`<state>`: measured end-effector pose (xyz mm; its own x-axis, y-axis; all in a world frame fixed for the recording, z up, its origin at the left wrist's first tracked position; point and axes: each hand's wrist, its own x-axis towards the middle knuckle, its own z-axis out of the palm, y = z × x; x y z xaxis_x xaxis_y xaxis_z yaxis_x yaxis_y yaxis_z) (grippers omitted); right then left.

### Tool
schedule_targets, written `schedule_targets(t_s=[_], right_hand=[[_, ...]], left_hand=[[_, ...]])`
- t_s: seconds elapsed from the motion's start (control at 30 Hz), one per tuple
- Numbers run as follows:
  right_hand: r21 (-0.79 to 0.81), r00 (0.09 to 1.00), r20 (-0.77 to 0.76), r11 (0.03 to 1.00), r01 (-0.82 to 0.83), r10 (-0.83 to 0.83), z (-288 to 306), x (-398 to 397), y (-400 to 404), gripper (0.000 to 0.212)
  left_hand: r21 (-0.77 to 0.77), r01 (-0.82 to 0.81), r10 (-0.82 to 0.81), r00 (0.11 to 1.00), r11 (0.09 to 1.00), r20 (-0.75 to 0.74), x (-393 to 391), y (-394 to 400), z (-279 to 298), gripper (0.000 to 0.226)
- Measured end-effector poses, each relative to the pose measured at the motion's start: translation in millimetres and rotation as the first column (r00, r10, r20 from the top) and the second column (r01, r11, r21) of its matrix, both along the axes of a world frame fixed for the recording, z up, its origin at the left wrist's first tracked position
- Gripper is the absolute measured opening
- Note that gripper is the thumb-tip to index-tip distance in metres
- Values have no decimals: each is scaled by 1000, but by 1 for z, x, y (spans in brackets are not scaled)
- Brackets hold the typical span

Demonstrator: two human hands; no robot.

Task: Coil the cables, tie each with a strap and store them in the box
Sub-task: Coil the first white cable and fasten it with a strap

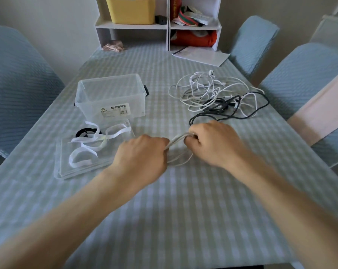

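Observation:
A white cable [178,139] runs between my two hands above the table's middle, with loops of it hanging below them. My left hand [142,154] grips one side of the bundle and my right hand [212,142] grips the other, fingers curled round it. A tangle of white cables [201,88] and black cables [228,105] lies to the far right. The clear plastic box [109,96] stands open at the left. Its clear lid [86,162] lies in front of it, carrying several white straps [90,144] and a black strap [84,132].
The table has a checked cloth [164,200]. Blue-covered chairs [14,84] stand at the left and right sides. A white shelf unit [160,26] with a yellow bin [131,10] sits at the far edge, with papers [203,55] beside it.

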<state>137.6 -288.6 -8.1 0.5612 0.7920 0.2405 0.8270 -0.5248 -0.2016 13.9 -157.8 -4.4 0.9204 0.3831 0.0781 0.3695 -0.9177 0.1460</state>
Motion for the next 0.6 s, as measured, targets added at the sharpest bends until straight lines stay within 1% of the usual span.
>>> schedule_targets(t_s=[0.03, 0.07, 0.1, 0.13, 0.17, 0.2, 0.23, 0.27, 0.3, 0.37, 0.43, 0.5, 0.53, 0.6], right_hand=[[4, 1000, -5, 1000, 6, -6, 0, 3, 1, 36], [6, 1000, -7, 1000, 11, -11, -1, 3, 2, 35], [12, 1000, -6, 1000, 16, -16, -3, 4, 2, 33], [15, 1000, -8, 1000, 21, -21, -5, 4, 2, 31], [21, 1000, -17, 1000, 10, -9, -8, 4, 1, 29], [24, 999, -30, 1000, -10, 11, -10, 2, 1, 29], [25, 999, -40, 999, -35, 36, -13, 1, 0, 30], [19, 997, -43, 998, -60, 60, -14, 0, 1, 30], [14, 995, -45, 996, -85, 86, -17, 0, 0, 28], [2, 989, -50, 991, -136, 136, -22, 1, -2, 27], [27, 983, -94, 987, -157, 159, -27, 4, -6, 32], [84, 973, -152, 983, -165, 176, -29, 7, -8, 35], [108, 970, -164, 980, -165, 181, -29, 8, -8, 32], [175, 966, -157, 969, -177, 205, -26, 7, -4, 20]], left_hand=[[43, 25, -24, 999, 999, -23, -1, -4, -3, 21], [44, 44, -43, 999, 998, -30, -2, -5, -4, 19], [-3, 58, -58, 998, 998, -14, -2, -2, -4, 18], [-100, 70, -68, 997, 992, 26, -2, 1, -5, 17], [-230, 76, -60, 995, 970, 75, -2, 6, -6, 17], [-370, 73, -31, 992, 926, 120, -2, 12, -6, 19], [-477, 66, 12, 987, 876, 158, -1, 17, -7, 22], [-527, 61, 49, 980, 848, 193, 1, 20, -8, 25], [-528, 71, 57, 974, 847, 221, 3, 22, -11, 28], [-444, 108, 12, 966, 890, 259, 5, 23, -16, 28], [-374, 117, -33, 974, 920, 224, 7, 22, -20, 26], [-381, 92, -24, 984, 920, 179, 9, 22, -23, 24], [-392, 85, -20, 985, 916, 169, 10, 21, -22, 24], [-409, 93, -33, 988, 908, 153, 11, 20, -19, 25]])
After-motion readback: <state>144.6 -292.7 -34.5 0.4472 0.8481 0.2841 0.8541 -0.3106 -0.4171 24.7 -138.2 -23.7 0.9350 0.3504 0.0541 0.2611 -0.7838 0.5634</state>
